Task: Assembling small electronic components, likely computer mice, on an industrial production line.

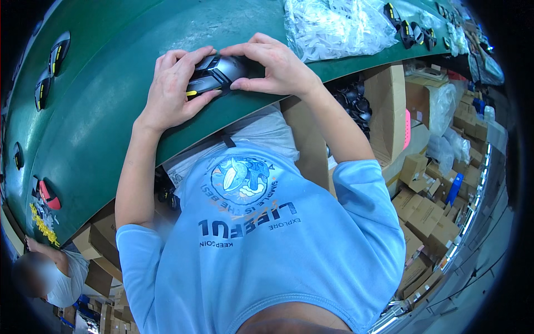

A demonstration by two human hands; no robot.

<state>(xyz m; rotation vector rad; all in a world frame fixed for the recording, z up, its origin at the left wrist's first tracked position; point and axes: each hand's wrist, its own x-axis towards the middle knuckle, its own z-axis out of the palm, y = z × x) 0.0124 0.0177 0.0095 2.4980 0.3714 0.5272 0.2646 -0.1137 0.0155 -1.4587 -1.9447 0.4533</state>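
Note:
A grey and black computer mouse (218, 72) with yellow accents lies on the green conveyor belt (100, 111), near its front edge. My left hand (175, 89) cups its left side, with the thumb under its lower edge. My right hand (272, 64) grips its right side, fingers curled over the top. Both hands hold the mouse between them, and part of its body is hidden by my fingers.
More mice lie along the belt at the left (58, 53) and far right (409, 30). A clear plastic bag (334, 25) of white parts sits at the top. Cardboard boxes (389, 111) holding mice stand below the belt. Another person (50, 275) is at the lower left.

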